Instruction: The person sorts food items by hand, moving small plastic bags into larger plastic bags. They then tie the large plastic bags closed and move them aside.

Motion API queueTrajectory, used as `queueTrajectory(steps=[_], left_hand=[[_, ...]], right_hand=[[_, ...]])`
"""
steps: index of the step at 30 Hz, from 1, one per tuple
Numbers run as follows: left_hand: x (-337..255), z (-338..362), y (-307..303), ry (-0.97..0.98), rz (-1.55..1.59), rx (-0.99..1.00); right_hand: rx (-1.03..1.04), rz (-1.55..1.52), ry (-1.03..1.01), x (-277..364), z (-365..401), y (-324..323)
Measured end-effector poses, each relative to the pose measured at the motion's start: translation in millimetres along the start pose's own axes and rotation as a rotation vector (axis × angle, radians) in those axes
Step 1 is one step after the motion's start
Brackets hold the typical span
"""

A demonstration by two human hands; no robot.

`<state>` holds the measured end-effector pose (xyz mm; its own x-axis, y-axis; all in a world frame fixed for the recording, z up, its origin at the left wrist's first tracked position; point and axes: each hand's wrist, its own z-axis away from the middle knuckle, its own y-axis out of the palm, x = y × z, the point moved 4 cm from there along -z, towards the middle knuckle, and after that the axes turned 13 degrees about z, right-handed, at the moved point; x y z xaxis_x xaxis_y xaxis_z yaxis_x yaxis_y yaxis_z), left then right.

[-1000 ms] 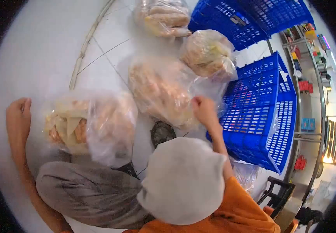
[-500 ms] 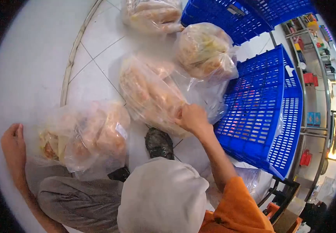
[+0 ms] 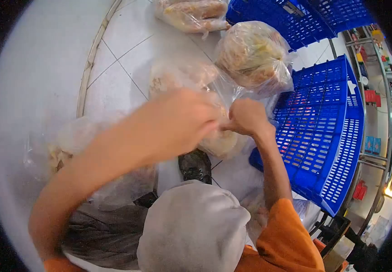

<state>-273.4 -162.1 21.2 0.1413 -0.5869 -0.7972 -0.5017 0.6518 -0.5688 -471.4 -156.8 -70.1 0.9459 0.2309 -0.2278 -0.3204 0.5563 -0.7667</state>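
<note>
My left hand (image 3: pixel 189 120) reaches across the view to the middle clear plastic bag (image 3: pixel 166 79), its fingers closed on the bag's plastic beside my right hand. My right hand (image 3: pixel 249 118) pinches the same bag at its right side. Pale, pinkish pieces fill this bag, and my left forearm hides part of it. Another filled bag (image 3: pixel 73 136) lies at the left, largely behind that forearm. A rounded full bag (image 3: pixel 254 59) rests just beyond my right hand.
One more filled bag (image 3: pixel 193 13) lies at the top. Blue perforated crates (image 3: pixel 313 131) stand at the right, with a metal shelf (image 3: pixel 381 113) behind them. A shoe (image 3: pixel 195 167) and a pale cap (image 3: pixel 193 226) are below the hands on the tiled floor (image 3: pixel 114 79).
My left hand has swung from the far left to the middle bag, next to my right hand. My right hand has moved slightly up and right. The view has shifted a little.
</note>
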Motion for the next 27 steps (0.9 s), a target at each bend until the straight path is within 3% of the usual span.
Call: queueTrajectory(steps=[1, 3, 6, 7, 8, 9, 16, 20, 22, 23, 24, 25, 26, 27], left_hand=[[17.5, -18.7, 25.5, 0.067, -0.003, 0.003], [59.1, -42.9, 80.8, -0.024, -0.072, 0.068], [67.5, -45.7, 127.7, -0.176, -0.164, 0.132], [58.8, -39.7, 136.5, -0.188, -0.256, 0.297], [53.6, -31.4, 143.5, -0.202, -0.345, 0.465], [54.9, -22.8, 149.5, -0.220, -0.340, 0.469], [53.1, 4.3, 153.7, 0.010, -0.396, 0.164], [51.6, 10.3, 159.5, 0.054, -0.422, 0.029], [52.8, 13.2, 159.3, 0.094, -0.409, 0.014], [51.5, 15.0, 159.7, 0.138, -0.390, 0.006], [51.2, 17.1, 160.9, 0.134, -0.386, 0.006], [46.8, 19.1, 158.7, 0.263, -0.397, -0.070], [45.0, 22.8, 156.7, 0.394, -0.415, -0.143], [45.9, 26.2, 158.4, 0.390, -0.424, -0.139]], right_hand=[[0.005, 0.002, -0.007, -2.2, -2.4, 12.9], [-0.392, -0.321, -0.303, -5.1, -10.6, 38.8], [-0.411, -0.298, -0.276, -12.1, -3.8, 76.3], [-0.409, -0.302, -0.290, -14.9, 1.3, 76.2], [-0.269, -0.237, -0.279, -15.6, 10.0, 66.7], [-0.128, -0.171, -0.268, -13.7, 19.2, 60.8], [-0.033, -0.068, -0.370, 6.6, 26.6, 49.1], [-0.114, 0.042, -0.415, 16.4, 24.0, 50.3], [-0.424, 0.048, -0.542, 25.5, 24.7, 53.4], [-0.423, 0.050, -0.543, 24.6, 24.7, 54.9], [-0.507, -0.125, -0.527, 21.0, 27.0, 52.1], [-0.595, -0.300, -0.508, 16.8, 27.8, 48.3], [-0.605, -0.301, -0.514, 19.3, 25.2, 46.0], [-0.763, -0.379, -0.415, 18.7, 24.6, 39.4]])
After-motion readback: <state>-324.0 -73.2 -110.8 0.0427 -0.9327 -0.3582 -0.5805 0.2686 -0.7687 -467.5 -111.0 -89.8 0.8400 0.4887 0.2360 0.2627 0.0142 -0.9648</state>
